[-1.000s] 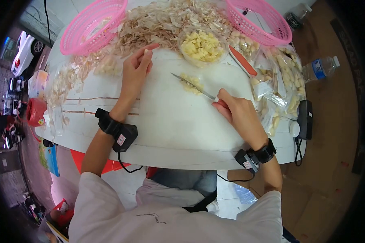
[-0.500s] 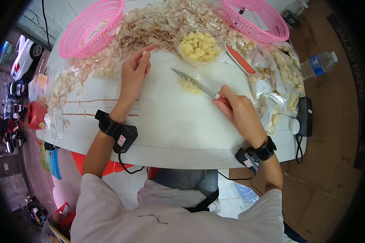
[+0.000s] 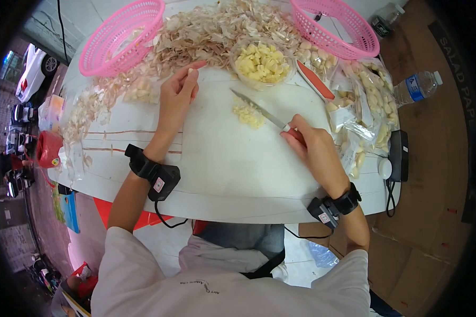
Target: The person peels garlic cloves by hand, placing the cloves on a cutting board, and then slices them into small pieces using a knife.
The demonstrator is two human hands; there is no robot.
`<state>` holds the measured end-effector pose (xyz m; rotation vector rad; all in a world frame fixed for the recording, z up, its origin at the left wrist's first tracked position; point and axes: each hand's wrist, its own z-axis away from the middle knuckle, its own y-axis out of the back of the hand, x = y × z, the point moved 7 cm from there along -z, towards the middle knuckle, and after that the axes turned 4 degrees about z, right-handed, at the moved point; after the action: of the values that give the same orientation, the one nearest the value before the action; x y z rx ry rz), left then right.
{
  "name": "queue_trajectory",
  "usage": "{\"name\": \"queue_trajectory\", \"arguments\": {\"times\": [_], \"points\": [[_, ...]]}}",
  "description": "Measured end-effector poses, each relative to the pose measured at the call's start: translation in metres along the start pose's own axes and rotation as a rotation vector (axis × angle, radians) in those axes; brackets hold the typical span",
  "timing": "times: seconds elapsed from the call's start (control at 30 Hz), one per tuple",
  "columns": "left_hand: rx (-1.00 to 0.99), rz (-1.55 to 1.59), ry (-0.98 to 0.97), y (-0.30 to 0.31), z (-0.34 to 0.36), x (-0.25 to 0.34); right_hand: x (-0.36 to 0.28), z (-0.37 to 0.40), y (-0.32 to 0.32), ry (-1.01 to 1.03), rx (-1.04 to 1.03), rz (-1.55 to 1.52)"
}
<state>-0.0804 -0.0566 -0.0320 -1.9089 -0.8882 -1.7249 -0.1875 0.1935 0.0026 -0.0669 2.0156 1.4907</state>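
Knife [image 3: 272, 118] in R hand [image 3: 320, 156], fingers curled round handle; blade angled fwd-left along R side of chopped garlic [image 3: 248, 116] on white cutting board [image 3: 227, 164]. Can't tell if blade touches board. L hand [image 3: 177, 90] at board's L edge, well apart from knife: index out, thumb alongside; can't tell if anything's pinched. Clear plastic tub [image 3: 264, 85] w/ cut garlic at board's far side, orange item [image 3: 316, 80] to its R, type unclear. Garlic skin heap [image 3: 211, 31] btwn 2 pink baskets [image 3: 98, 59]. Bagged garlic cloves [image 3: 373, 90] far R, near water bottle [image 3: 417, 87].
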Motion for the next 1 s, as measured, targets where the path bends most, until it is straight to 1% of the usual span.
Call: {"name": "queue_trajectory", "arguments": {"times": [0.03,0.1,0.23,0.33,0.4,0.43,0.5,0.63,0.83,0.9,1.0], "points": [[-0.007,-0.001,-0.007,0.0,0.001,0.001,-0.002,0.0,-0.001,0.001,-0.006,-0.001],[-0.014,-0.006,-0.012,0.0,0.001,0.001,-0.006,0.0,-0.006,0.008,-0.044,0.093],[-0.006,0.019,0.003,0.0,0.0,-0.001,-0.004,0.0,-0.005,0.02,-0.037,0.097],[-0.003,0.023,0.009,0.0,0.0,-0.002,0.001,0.001,-0.004,0.01,-0.02,0.063],[0.003,0.03,0.005,0.001,0.0,-0.002,0.006,0.002,0.0,-0.059,0.039,-0.026],[-0.003,0.032,-0.001,0.0,0.0,-0.001,0.004,0.002,-0.001,-0.056,0.035,-0.026],[-0.008,0.035,-0.007,-0.001,0.001,0.0,0.0,0.001,-0.005,-0.04,-0.03,0.079],[-0.013,0.032,-0.008,-0.001,0.001,0.0,-0.004,0.001,-0.004,0.001,-0.067,0.099],[-0.01,0.021,-0.006,0.0,0.0,-0.002,-0.003,0.002,-0.005,0.013,-0.073,0.084],[-0.005,0.029,-0.008,0.0,-0.001,-0.002,-0.002,0.003,-0.002,-0.019,-0.034,0.006],[-0.003,0.019,-0.013,0.0,0.0,-0.002,-0.003,0.005,-0.006,0.014,-0.031,-0.035]]}}
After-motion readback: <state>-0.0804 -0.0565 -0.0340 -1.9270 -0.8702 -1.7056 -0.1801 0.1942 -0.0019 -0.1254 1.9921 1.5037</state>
